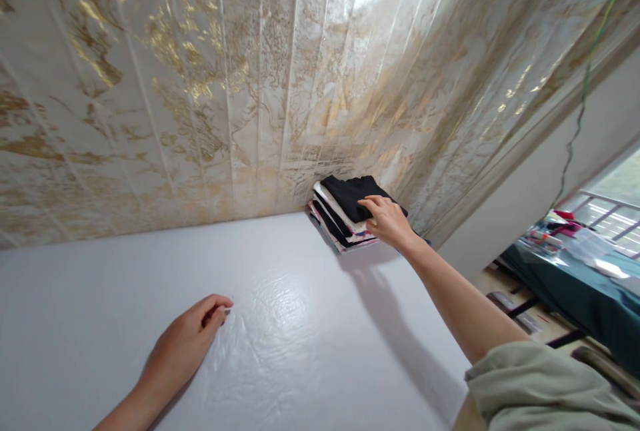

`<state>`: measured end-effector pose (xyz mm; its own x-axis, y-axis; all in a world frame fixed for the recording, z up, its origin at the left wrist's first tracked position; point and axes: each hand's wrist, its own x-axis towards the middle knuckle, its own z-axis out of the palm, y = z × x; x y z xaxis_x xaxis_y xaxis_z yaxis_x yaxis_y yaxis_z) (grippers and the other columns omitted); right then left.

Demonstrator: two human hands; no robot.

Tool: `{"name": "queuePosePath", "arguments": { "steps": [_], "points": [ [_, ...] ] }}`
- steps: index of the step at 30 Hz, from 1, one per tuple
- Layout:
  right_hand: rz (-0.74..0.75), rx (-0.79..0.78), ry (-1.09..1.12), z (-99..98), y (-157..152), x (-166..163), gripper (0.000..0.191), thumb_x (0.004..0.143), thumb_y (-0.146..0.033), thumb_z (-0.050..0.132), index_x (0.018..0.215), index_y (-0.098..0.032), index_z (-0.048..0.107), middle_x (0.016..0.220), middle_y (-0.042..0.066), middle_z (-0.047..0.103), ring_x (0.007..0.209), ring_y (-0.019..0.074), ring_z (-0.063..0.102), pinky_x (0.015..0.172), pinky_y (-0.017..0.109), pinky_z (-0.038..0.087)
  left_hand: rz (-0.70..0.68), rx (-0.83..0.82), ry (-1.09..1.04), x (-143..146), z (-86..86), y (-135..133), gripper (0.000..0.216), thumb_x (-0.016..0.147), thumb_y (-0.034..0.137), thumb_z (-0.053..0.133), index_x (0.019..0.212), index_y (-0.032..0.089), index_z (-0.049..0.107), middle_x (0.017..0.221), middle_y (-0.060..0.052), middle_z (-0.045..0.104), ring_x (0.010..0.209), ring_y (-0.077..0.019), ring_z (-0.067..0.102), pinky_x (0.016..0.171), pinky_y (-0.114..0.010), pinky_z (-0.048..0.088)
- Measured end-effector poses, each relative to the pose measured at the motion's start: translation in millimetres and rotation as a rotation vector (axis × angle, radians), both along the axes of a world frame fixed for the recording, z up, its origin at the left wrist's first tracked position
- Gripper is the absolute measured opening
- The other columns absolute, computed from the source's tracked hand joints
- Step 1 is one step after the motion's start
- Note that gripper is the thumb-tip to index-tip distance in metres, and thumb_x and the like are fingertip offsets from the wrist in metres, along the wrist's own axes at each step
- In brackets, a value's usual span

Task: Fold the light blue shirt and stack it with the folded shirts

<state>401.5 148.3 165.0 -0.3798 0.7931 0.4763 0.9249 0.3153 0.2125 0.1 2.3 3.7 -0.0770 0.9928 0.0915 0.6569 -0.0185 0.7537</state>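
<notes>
My right hand [387,220] reaches over a stack of folded clothes [345,234] at the table's back edge. Its thumb and fingers are apart, close to the black folded garment [347,196] on top; whether they touch it I cannot tell. Below that garment lie white, black and patterned folded layers. Nearer to me, my left hand [187,338] rests low over the white table [280,358], fingers curled in and thumb near the index finger. Nothing can be seen in it.
Behind the table hangs a shiny gold-and-white patterned covering [200,98], right up against the back edge. To the right, a second table with a dark green cloth [555,291] carries assorted items beside a window railing. A thin green cord [583,104] dangles at the upper right.
</notes>
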Motion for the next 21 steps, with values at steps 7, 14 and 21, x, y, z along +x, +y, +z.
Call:
{"name": "queuePosePath", "arguments": {
  "steps": [7,14,21],
  "points": [
    [-0.217,-0.001,-0.197,-4.7,-5.5,-23.4,0.039,0.088,-0.021,0.049,0.125,-0.028,0.06,0.112,0.008,0.061,0.087,0.0205,0.059,0.068,0.028,0.041,-0.023,0.025,-0.022,-0.5,-1.0,-0.4,0.033,0.081,0.045,0.043,0.09,0.024,0.066,0.081,0.0,0.07,0.076,-0.018,0.066,0.066,-0.024,0.048],
    [-0.22,0.025,-0.093,2.7,-4.1,2.0,0.046,0.09,-0.015,0.042,0.131,-0.031,0.055,0.127,0.003,0.057,0.092,0.0158,0.062,0.07,0.023,0.047,-0.006,0.014,-0.014,-0.5,-1.2,0.0,0.032,0.081,0.044,0.044,0.092,0.025,0.067,0.081,0.001,0.071,0.075,-0.0177,0.066,0.065,-0.023,0.048],
    [-0.167,-0.017,-0.217,-21.3,-17.2,-0.3,0.054,0.086,-0.013,0.046,0.14,-0.022,0.047,0.132,0.011,0.053,0.098,0.0226,0.056,0.073,0.03,0.045,-0.005,0.03,-0.013,0.8,1.4,-1.0,0.032,0.08,0.044,0.044,0.091,0.024,0.068,0.081,0.0,0.071,0.076,-0.0178,0.067,0.064,-0.023,0.048]
  ]
}}
